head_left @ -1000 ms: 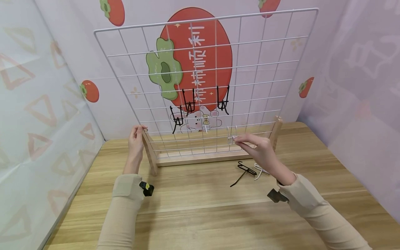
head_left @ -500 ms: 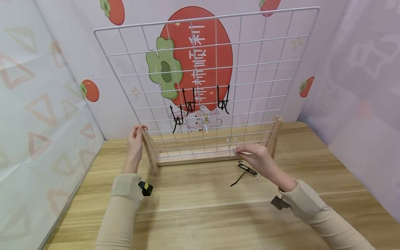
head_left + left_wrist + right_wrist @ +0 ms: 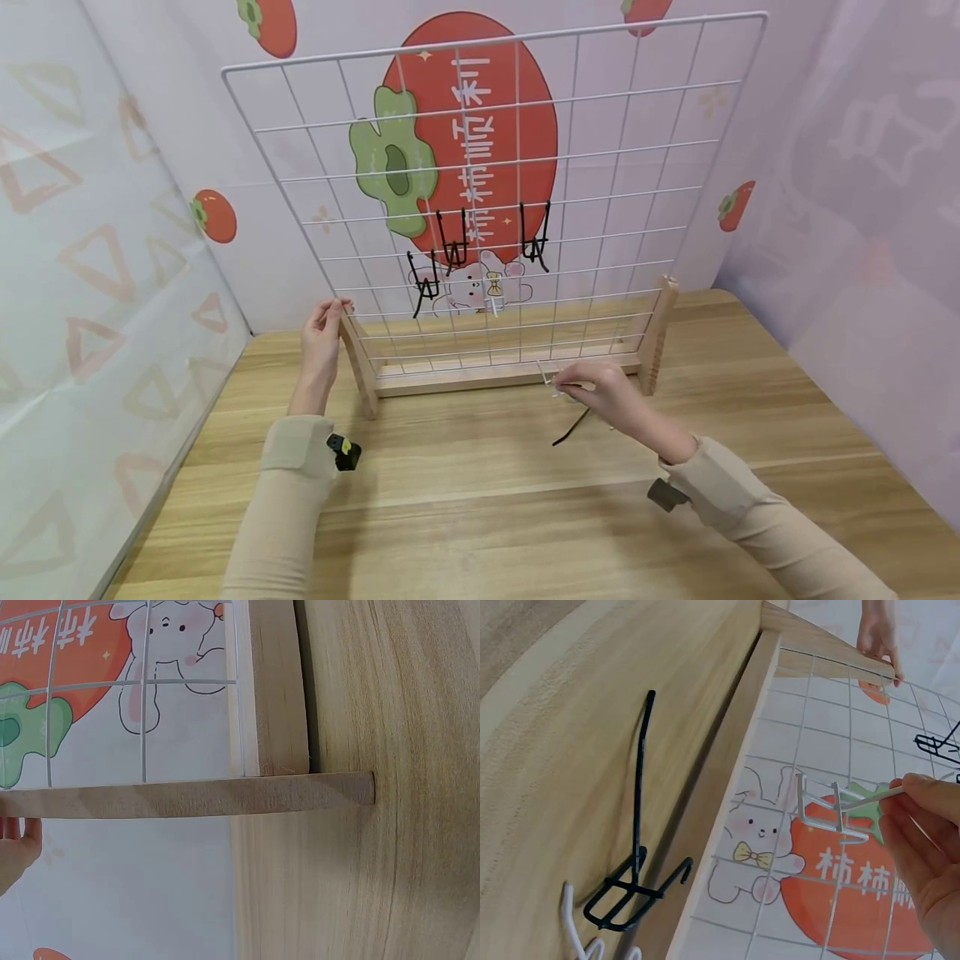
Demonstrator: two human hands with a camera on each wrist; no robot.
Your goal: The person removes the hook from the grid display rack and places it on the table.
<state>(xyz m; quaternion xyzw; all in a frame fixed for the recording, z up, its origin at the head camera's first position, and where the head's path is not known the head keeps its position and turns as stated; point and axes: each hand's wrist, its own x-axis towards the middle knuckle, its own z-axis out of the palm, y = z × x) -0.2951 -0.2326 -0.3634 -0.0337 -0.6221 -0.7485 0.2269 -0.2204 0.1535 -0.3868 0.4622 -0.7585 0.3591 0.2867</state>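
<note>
My right hand (image 3: 603, 396) pinches the stem of a white wire hook (image 3: 829, 810), in front of the lower grid and above the table. The hook looks apart from the white wire grid panel (image 3: 495, 39). My left hand (image 3: 322, 337) holds the top end of the left wooden post (image 3: 358, 367) of the stand. Below my right hand a black hook (image 3: 637, 885) lies on the table. Beside it lies another white hook (image 3: 574, 919), partly out of frame. Several black hooks (image 3: 426, 285) and one white hook (image 3: 492, 305) hang on the grid.
The stand's wooden base bar (image 3: 450, 383) runs along the grid's bottom, with a right wooden post (image 3: 660, 333) at its end. A wood-grain table (image 3: 465, 517) stretches in front. A printed cloth backdrop (image 3: 262, 283) hangs close behind the grid.
My right hand has brought the white hook down and towards me, from the lower grid wires to below the base bar. My left hand stays at the post.
</note>
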